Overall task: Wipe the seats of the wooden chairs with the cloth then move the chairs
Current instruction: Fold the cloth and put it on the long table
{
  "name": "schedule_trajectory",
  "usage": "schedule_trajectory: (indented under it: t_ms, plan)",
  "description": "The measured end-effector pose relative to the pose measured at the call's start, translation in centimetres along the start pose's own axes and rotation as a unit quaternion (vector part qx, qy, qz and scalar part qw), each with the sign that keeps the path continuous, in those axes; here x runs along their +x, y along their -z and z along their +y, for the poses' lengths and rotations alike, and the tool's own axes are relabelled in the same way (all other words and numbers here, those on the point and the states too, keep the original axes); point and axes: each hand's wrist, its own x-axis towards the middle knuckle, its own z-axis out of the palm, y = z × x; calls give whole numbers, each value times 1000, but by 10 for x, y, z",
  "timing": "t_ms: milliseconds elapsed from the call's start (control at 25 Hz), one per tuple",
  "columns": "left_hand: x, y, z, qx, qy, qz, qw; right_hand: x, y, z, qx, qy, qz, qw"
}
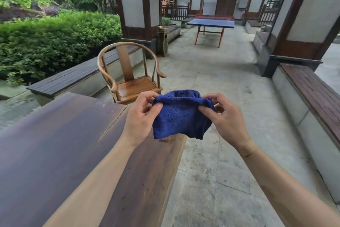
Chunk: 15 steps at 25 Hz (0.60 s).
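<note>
- 2 hands share 1 job: your left hand [141, 114] pinches the upper left edge of the blue cloth [181, 116] between thumb and fingers, and your right hand [223, 116] pinches the upper right edge the same way, so the cloth hangs folded between them.
- You hold it up in front of you, over the far right corner of the long wooden table [60, 146] — likely to straighten or fold it into a pad before wiping.
- 1 wooden chair [128, 72] is in view, just past the table's far end, its seat [136, 87] bare and facing you. The cloth is well apart from the seat, so no wiping has begun as far as this shows.
- Only 1 chair can be seen; where the others stand I cannot tell.
- Between you and the chair, the table's far corner stands in the way — judging by the layout, you would step round its right side onto the stone floor [230, 162] to reach the seat.
- Around you: a low bench [77, 74] runs behind the chair along the hedge [55, 37], another bench [312, 94] lines the right side, and a table-tennis table [211, 22] stands well off down the walkway.
- The chair's curved arms could crowd your hand as you wipe.
</note>
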Motion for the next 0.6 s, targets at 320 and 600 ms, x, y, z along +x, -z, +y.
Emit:
schedule_trajectory:
  t_ms: [320,600]
  plan:
    - [102,-63,-42,25,-8,18,999,106,29,68,18,5,-13,1000]
    - [182,-87,-95,15,-12,25,1000,192,23,126,21,4,-21,1000]
